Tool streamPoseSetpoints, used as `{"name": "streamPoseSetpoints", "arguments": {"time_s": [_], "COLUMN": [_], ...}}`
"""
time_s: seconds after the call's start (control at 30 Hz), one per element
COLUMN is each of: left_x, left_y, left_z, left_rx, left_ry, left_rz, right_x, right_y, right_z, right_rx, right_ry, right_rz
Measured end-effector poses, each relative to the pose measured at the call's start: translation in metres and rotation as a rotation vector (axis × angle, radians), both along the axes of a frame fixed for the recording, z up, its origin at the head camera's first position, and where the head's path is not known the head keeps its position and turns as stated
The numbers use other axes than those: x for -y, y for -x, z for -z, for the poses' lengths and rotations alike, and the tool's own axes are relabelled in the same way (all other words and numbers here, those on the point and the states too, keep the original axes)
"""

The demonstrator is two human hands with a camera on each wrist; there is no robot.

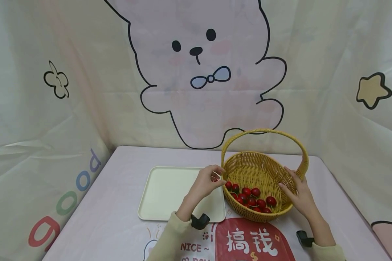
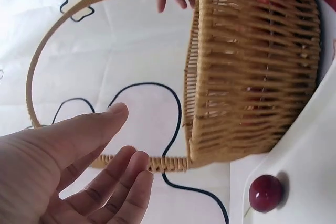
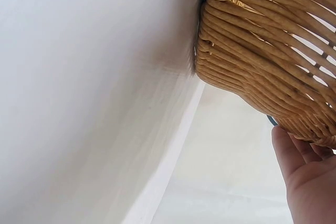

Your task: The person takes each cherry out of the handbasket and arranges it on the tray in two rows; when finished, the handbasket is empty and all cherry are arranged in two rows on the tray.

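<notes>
Probably, I would find the wicker basket [image 1: 258,216] light and stiff, best taken by its handle [image 1: 264,131]. Beside it lies the tray [image 1: 170,195]. The right hand [image 1: 302,192] touches the basket; I cannot tell if fingers clamp. The left hand [image 1: 205,180], thumb apart, holds nothing. Slippery-looking cherries [image 1: 251,201] lie inside the basket, another [image 2: 265,193] on the tray.

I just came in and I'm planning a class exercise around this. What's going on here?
A person's right hand holds the rim of a wicker basket with cherries inside. The left hand, holding nothing, hovers beside the basket over a pale tray, where one cherry lies.
</notes>
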State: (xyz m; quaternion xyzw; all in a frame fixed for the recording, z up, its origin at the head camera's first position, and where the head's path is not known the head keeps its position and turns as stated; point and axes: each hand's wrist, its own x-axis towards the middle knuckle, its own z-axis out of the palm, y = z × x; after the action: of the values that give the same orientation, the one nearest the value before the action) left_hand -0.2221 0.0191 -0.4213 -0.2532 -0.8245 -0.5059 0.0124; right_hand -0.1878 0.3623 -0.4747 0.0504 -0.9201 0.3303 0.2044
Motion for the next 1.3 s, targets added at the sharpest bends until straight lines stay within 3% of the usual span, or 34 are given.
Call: {"name": "streamPoseSetpoints", "arguments": {"time_s": [0.3,0.63,0.97,1.3], "left_x": [-0.028,-0.06,-0.09,-0.113], "left_y": [-0.009,-0.012,-0.009,-0.006], "left_z": [0.005,0.017,0.025,0.024], "left_rx": [-0.059,-0.022,-0.042,-0.03], "left_ry": [0.025,0.08,0.206,0.288], "left_rz": [0.068,0.194,0.253,0.276], "right_x": [0.0,0.001,0.001,0.002], "right_y": [0.0,-0.001,0.0,-0.002], "right_z": [0.0,0.001,0.0,-0.002], "right_rx": [-0.004,-0.003,0.004,0.032], "right_ry": [0.003,0.004,0.01,0.008], "right_rz": [0.001,-0.003,-0.002,0.003]}}
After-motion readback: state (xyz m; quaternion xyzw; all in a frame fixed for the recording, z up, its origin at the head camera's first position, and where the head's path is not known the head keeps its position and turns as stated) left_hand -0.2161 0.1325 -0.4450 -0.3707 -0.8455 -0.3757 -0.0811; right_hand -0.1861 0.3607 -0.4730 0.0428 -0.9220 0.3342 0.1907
